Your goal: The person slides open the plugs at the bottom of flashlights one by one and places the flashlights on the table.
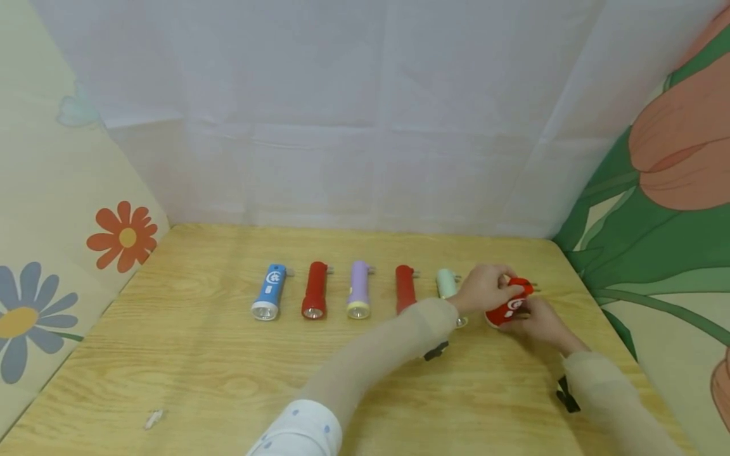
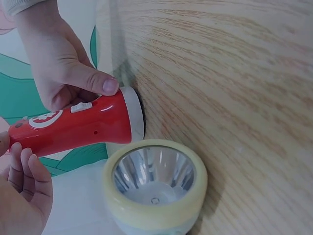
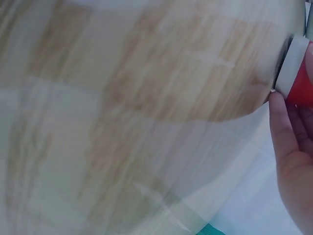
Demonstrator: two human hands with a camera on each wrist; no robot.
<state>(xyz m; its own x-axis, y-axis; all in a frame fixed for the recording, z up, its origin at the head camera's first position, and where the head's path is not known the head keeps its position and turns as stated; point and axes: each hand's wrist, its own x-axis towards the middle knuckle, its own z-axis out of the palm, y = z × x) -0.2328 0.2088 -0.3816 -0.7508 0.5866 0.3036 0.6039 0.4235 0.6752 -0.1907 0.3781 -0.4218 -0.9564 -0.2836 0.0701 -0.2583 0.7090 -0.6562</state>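
Note:
A red flashlight with a white head rim is held between both hands at the right of the row. My left hand pinches its tail end, beside the metal plug prongs. Near the lens end, my right hand grips the body, the thumb pressing by the white rim in the left wrist view. A white switch shows on the body. Only the head end and my right hand appear in the right wrist view. Left of my hands lies a mint-green flashlight, partly covered by my left wrist.
Farther left on the wooden table lie a red flashlight, a purple one, another red one and a blue one, lenses toward me. A small white piece lies at front left. White cloth hangs behind.

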